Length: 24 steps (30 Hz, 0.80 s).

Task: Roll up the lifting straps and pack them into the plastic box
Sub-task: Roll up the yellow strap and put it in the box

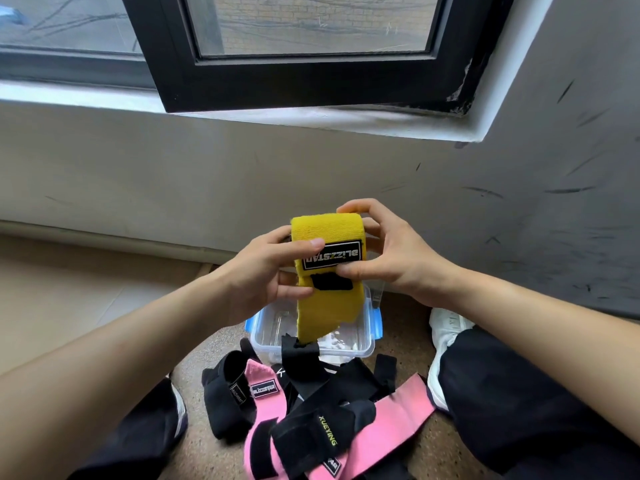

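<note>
A yellow lifting strap [327,230] with a black label is held up in front of me, partly rolled at its top. My left hand [266,271] grips its left side, thumb across the front. My right hand [384,254] pinches the right side, fingers curled over the roll. The strap's loose tail hangs down over a clear plastic box [360,344] with blue latches on the floor. In front of the box lies a pile of pink straps [381,431] and black straps [225,393].
I sit on a speckled brown floor [204,452] with dark-trousered legs either side of the pile and a white shoe [446,330] right of the box. A grey wall and a black-framed window [311,74] stand close ahead.
</note>
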### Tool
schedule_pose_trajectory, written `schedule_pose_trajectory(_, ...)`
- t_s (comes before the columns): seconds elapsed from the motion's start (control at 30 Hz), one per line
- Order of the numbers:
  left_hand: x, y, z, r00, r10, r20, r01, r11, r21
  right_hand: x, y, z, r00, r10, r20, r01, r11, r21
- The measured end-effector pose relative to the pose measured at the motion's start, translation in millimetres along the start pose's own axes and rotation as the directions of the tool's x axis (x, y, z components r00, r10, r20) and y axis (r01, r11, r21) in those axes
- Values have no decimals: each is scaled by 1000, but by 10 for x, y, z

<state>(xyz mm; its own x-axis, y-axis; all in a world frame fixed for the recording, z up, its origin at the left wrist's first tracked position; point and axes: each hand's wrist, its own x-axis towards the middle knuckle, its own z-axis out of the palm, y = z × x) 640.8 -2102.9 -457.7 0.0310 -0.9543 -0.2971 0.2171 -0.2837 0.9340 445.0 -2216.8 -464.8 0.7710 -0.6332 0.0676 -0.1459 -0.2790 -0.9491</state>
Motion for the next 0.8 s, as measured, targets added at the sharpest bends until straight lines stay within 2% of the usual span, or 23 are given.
schedule_pose_trajectory(0.13,25,16,-7,999,27,21,-27,1000,-1,4,-92,-45,999,34,-1,-34,999,5)
schedule_pose_trajectory(0.27,34,2,4,995,95,35,-96,995,16,13,-149,-99,988,155,14,-155,984,89)
schedule_pose_trajectory(0.43,30,-35,8,972,235,-18,-232,968,94,-46,-143,-145,925,310,219,-352,916,192)
schedule_pose_trajectory(0.57,11,-60,25,948,317,-10,-309,931,193,-65,-117,-73,910,350,225,-403,874,271)
schedule_pose_trajectory(0.67,4,-55,28,954,298,-21,-290,940,182,-58,-118,-38,928,329,178,-371,869,327)
schedule_pose_trajectory(0.8,2,-31,23,993,114,5,-114,988,102,-26,-136,-47,956,267,117,-292,873,391)
